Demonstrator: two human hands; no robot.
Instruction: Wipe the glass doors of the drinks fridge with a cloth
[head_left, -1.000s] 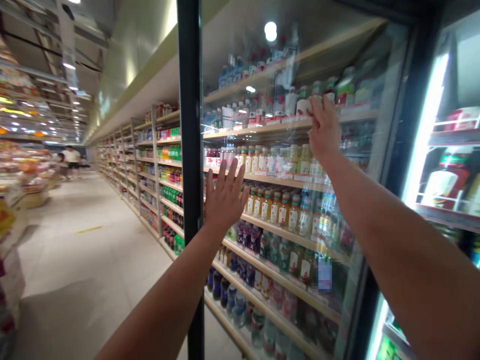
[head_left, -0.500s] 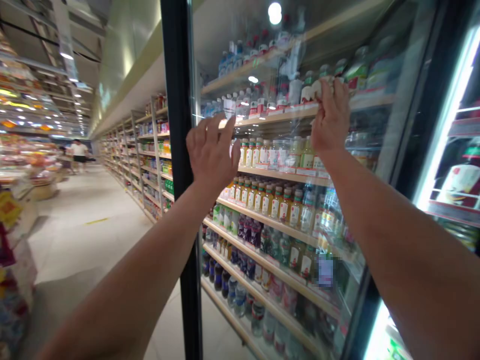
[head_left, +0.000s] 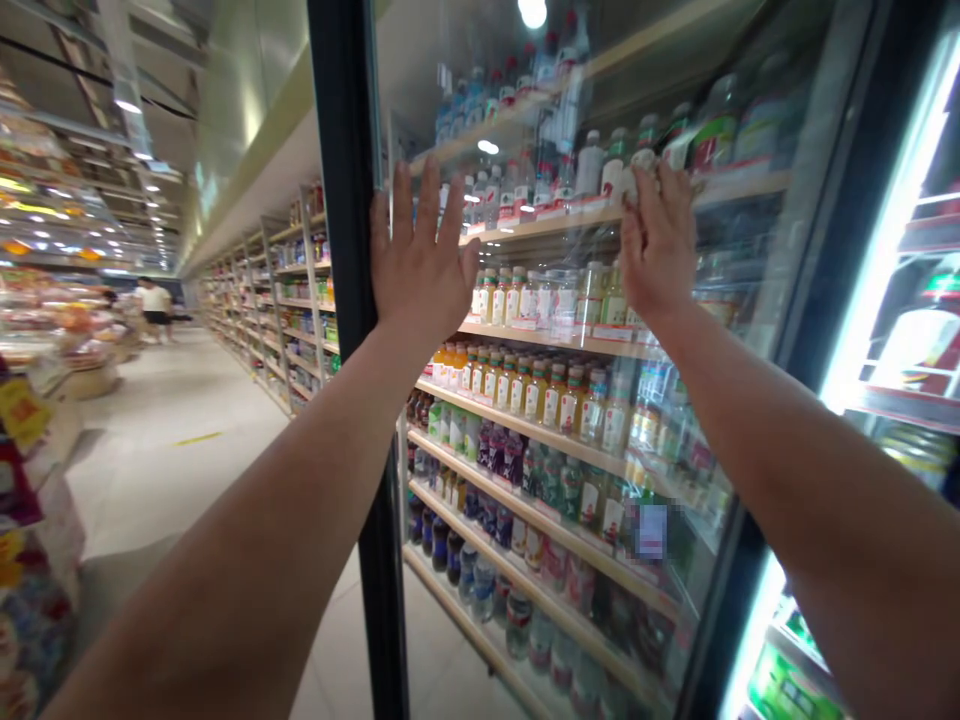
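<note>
On the glass cooler door, left hand and right hand press flat, fingers spread, before shelved bottles.

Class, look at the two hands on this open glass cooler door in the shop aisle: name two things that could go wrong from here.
1. The left hand lies flat on the glass door beside its black frame edge; fingers might get pinched if the door swings shut.
2. The right hand also presses the pane; a hard push might swing the door suddenly.
</note>
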